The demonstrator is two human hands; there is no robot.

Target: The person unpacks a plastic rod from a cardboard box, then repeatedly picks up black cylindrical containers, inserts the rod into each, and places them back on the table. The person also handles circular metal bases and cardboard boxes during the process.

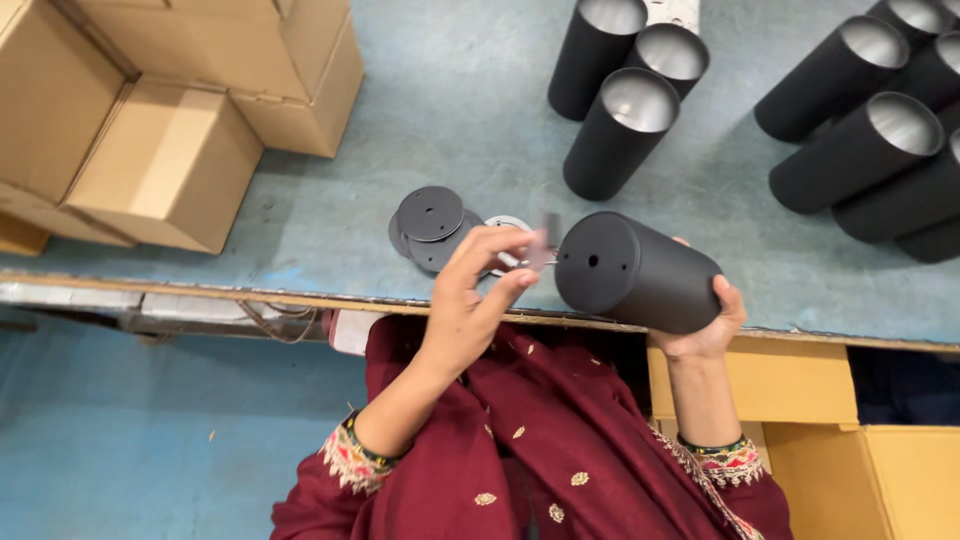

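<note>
The right hand [700, 325] is gripping a black cylinder [640, 272] lying sideways, closed end facing the left hand [478, 290], which is pinching a small blurred part [540, 250].

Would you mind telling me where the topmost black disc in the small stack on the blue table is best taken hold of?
Pinch the topmost black disc by its rim, from its upper left, the side away from the left hand. It lies flat and thin, overhanging the discs beneath, so that edge probably gives fingertips a purchase.

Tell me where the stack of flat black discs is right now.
In the head view, the stack of flat black discs lies on the blue table near its front edge, just left of the left hand and right of the cardboard boxes.
</note>
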